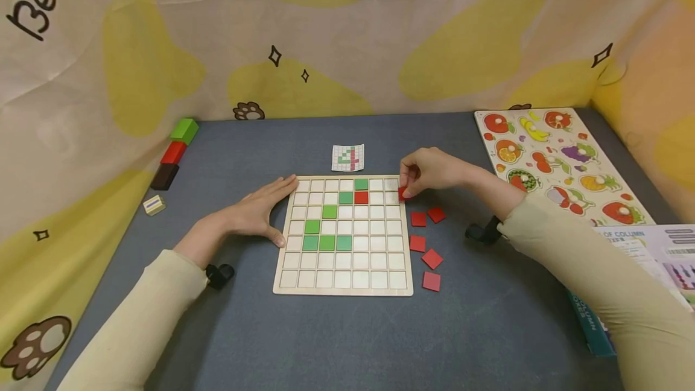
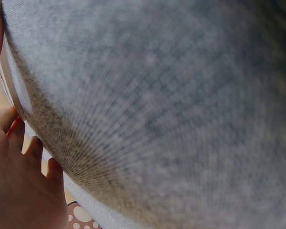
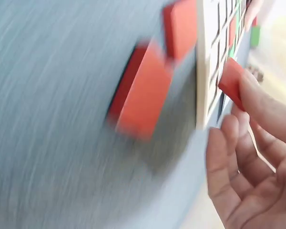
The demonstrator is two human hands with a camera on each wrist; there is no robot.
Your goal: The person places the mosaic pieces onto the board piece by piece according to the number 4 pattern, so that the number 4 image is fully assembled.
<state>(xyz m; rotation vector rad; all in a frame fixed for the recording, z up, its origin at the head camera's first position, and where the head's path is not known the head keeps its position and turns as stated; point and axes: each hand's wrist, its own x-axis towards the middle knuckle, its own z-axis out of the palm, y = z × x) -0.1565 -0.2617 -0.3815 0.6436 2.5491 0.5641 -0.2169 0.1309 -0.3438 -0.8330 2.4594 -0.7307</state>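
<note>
A wooden grid board point(image 1: 342, 293) lies on the table, with several green tiles point(image 1: 329, 212) and one red tile point(image 1: 361, 197) set in its squares. My left hand point(image 1: 252, 215) rests along the board's left edge, its fingers extended and thumb spread. Between thumb and fingers, my right hand point(image 1: 431, 169) pinches a red square tile point(image 3: 231, 81) by the upper right edge of the board. Several loose red tiles point(image 1: 418, 219) lie to the right of the board. Behind it is a small pattern card point(image 1: 348, 158) showing green and red squares on a grid.
Green, red and dark blocks point(image 1: 174, 152) line the table's left side, with a small pale striped block point(image 1: 154, 205) nearby. At the right lie a fruit puzzle board point(image 1: 543, 137) and a printed box point(image 1: 594, 324) with papers. A patterned cloth point(image 1: 336, 29) hangs behind the table.
</note>
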